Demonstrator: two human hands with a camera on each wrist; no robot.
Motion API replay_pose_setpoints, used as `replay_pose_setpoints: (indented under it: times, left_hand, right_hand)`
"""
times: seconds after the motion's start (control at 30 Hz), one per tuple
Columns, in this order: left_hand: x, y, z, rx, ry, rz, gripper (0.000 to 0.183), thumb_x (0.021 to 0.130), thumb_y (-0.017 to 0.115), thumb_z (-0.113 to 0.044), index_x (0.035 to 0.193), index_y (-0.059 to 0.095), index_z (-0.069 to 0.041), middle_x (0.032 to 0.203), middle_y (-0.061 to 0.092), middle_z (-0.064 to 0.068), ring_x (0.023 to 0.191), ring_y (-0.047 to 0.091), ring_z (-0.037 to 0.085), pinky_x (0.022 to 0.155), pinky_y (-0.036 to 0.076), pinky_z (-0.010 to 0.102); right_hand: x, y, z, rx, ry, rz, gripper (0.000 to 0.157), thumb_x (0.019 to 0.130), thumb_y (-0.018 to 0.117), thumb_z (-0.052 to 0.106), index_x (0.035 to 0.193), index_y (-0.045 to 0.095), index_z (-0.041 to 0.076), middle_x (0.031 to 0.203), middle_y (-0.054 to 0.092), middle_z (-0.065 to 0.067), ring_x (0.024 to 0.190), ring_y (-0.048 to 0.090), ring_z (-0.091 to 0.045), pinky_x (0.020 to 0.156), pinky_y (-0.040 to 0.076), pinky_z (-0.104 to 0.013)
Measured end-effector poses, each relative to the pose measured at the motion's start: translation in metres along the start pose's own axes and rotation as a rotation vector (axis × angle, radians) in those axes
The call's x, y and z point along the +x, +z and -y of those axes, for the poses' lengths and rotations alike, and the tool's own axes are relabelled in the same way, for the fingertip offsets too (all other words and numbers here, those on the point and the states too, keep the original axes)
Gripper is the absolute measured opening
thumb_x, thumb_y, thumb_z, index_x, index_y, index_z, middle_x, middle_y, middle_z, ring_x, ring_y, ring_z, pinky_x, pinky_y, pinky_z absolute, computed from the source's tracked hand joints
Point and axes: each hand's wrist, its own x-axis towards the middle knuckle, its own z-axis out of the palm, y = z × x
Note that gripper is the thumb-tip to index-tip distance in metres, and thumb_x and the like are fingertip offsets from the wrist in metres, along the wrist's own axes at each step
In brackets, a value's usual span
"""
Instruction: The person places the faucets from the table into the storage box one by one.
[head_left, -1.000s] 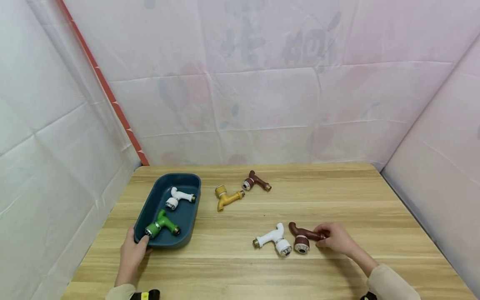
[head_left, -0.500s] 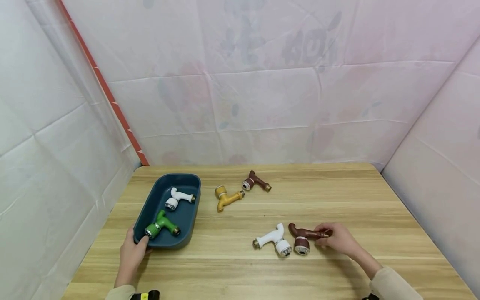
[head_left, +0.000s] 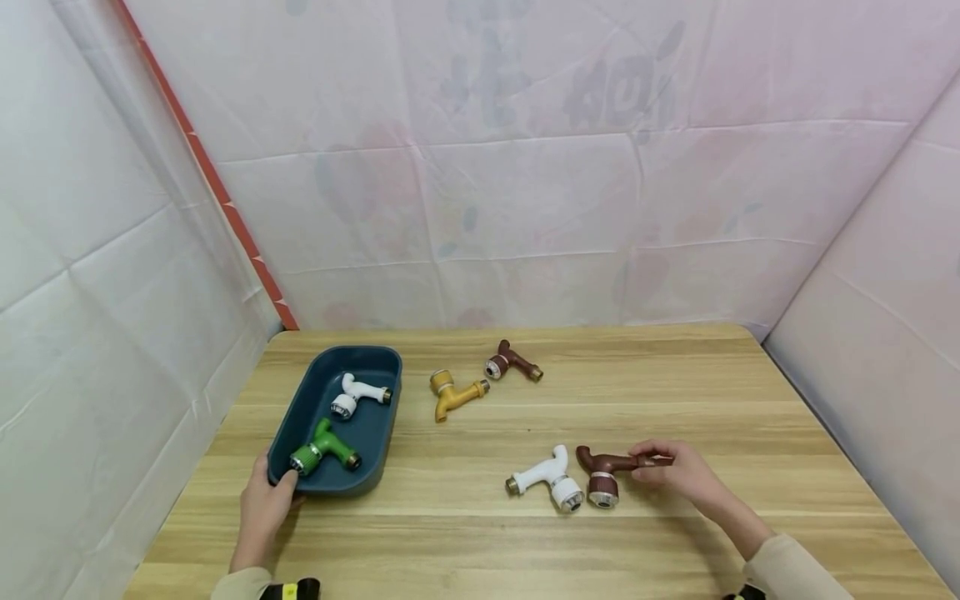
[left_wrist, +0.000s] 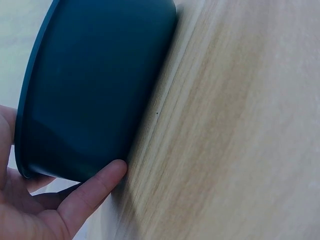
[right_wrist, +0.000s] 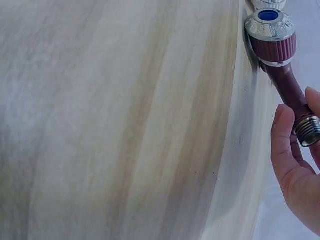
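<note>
My left hand [head_left: 264, 512] grips the near left corner of a dark blue plastic basin [head_left: 386, 454], thumb at the rim and fingers against the outer wall, as the left wrist view shows. Inside the basin lie a white faucet [head_left: 363, 392] and a green faucet [head_left: 327, 446]. At the right, my right hand [head_left: 678, 475] pinches a dark brown faucet [head_left: 602, 461] near its threaded end; its ribbed knob [right_wrist: 272, 47] points away from the fingers in the right wrist view. Just left of it a second white faucet [head_left: 540, 475] rests on the table.
A yellow faucet [head_left: 453, 400] and another brown faucet [head_left: 512, 362] lie toward the back of the wooden table [head_left: 637, 383], right of the basin. White sheeting [head_left: 525, 208] hangs behind the table and along both sides.
The right hand has shifted its hold on the brown faucet slightly, and the threaded end shows more between the fingers. The left hand and basin have stayed put.
</note>
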Motion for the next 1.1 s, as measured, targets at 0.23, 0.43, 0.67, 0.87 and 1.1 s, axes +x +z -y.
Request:
replay_pose_setpoints:
  times: [0.23, 0.43, 0.67, 0.87, 1.1]
  left_hand:
    - [0.0, 0.0, -0.003, 0.003, -0.013, 0.015, 0.056, 0.088, 0.039, -0.008, 0.14, 0.019, 0.004, 0.131, 0.029, 0.038, 0.103, 0.046, 0.044, 0.061, 0.055, 0.028]
    - [0.001, 0.0, -0.003, -0.006, -0.009, 0.019, 0.058, 0.088, 0.039, -0.008, 0.141, 0.018, 0.004, 0.131, 0.029, 0.037, 0.103, 0.047, 0.043, 0.06, 0.055, 0.027]
    - [0.001, 0.0, -0.001, -0.011, 0.0, -0.001, 0.056, 0.087, 0.039, -0.007, 0.139, 0.021, 0.003, 0.129, 0.032, 0.037, 0.1, 0.048, 0.042, 0.059, 0.054, 0.028]
    - [0.0, 0.0, 0.0, -0.018, 0.004, -0.028, 0.053, 0.087, 0.04, -0.006, 0.137, 0.025, 0.002, 0.127, 0.036, 0.036, 0.095, 0.052, 0.039, 0.057, 0.054, 0.028]
    - [0.0, 0.001, 0.001, -0.023, -0.002, -0.024, 0.053, 0.087, 0.04, -0.007, 0.137, 0.025, 0.002, 0.127, 0.035, 0.036, 0.094, 0.052, 0.039, 0.057, 0.054, 0.027]
  right_hand:
    - [0.0, -0.001, 0.005, 0.016, 0.042, -0.016, 0.039, 0.074, 0.072, 0.007, 0.107, 0.059, -0.011, 0.101, 0.061, -0.016, 0.08, 0.054, -0.01, 0.067, 0.047, -0.022]
    - [-0.001, -0.002, 0.006, 0.044, 0.044, -0.028, 0.04, 0.075, 0.071, 0.006, 0.107, 0.058, -0.012, 0.097, 0.061, -0.015, 0.074, 0.054, -0.01, 0.064, 0.049, -0.024]
    - [-0.001, -0.001, 0.01, 0.054, 0.03, -0.068, 0.039, 0.073, 0.071, 0.004, 0.106, 0.059, -0.012, 0.098, 0.062, -0.014, 0.078, 0.054, -0.008, 0.066, 0.048, -0.022]
    - [-0.003, -0.001, 0.018, 0.081, 0.028, -0.078, 0.037, 0.075, 0.069, 0.002, 0.107, 0.058, -0.013, 0.097, 0.062, -0.011, 0.081, 0.053, -0.007, 0.068, 0.047, -0.021]
    - [-0.004, 0.001, 0.026, 0.077, 0.011, -0.097, 0.037, 0.076, 0.069, 0.003, 0.108, 0.057, -0.014, 0.098, 0.062, -0.009, 0.082, 0.053, -0.006, 0.068, 0.047, -0.022]
